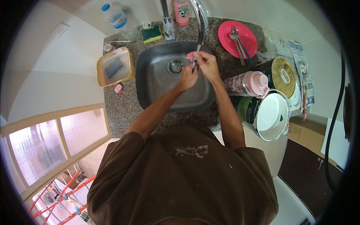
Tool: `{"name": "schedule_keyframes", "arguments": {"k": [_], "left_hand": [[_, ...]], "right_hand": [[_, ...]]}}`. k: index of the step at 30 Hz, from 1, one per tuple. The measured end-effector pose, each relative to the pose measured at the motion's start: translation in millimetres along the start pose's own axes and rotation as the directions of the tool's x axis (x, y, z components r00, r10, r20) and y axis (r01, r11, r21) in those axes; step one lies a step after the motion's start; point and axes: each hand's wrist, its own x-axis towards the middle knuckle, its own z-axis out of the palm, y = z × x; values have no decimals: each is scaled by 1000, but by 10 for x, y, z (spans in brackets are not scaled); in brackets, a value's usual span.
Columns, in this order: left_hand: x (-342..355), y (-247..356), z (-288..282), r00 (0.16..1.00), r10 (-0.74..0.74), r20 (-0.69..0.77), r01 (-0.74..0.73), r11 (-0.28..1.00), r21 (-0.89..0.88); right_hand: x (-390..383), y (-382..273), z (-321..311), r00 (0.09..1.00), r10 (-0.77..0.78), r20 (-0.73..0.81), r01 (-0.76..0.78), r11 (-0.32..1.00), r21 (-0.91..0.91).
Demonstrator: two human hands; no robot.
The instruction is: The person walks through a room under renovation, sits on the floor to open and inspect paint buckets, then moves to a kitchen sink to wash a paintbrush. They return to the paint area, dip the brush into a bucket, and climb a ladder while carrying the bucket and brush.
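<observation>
Over the grey sink basin (161,86), under running water (198,48) from the chrome tap (202,30), both hands are closed around a small object. My left hand (189,76) grips its slim, dark and silver handle (194,63), apparently a brush. My right hand (207,64) is pinched at the pink upper end (190,56), just below the spout; exactly what its fingers hold is too small to make out. The drain (175,67) shows to the left of my hands.
Left: plastic tub (127,67), water bottle (114,20), sponge (151,33), red cap (118,88). Behind: pink-labelled bottle (182,17). Right: pink plate (225,35) with cutlery, pink-lidded tumbler (243,82), yellow-lidded can (279,69), white bucket (272,116), newspapers (300,56). Lower left: orange metal frame (67,198).
</observation>
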Motion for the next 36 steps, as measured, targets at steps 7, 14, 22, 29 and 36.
{"name": "schedule_keyframes", "arguments": {"k": [7, 14, 22, 29, 36], "left_hand": [[291, -208, 152, 986, 84, -143, -110, 976, -187], [539, -326, 435, 974, 202, -104, -180, 966, 188], [307, -227, 364, 983, 78, -168, -110, 975, -191], [67, -277, 1, 1000, -17, 24, 13, 988, 154], [-232, -115, -125, 999, 13, 29, -18, 986, 163]], "right_hand": [[4, 96, 206, 992, -47, -115, 35, 994, -106], [276, 7, 283, 940, -65, -334, -78, 914, -398], [193, 202, 252, 959, -60, -275, -43, 934, -355], [-63, 414, 128, 984, 51, -171, -42, 998, 55], [-114, 531, 44, 955, 245, -169, -191, 939, 286]]}}
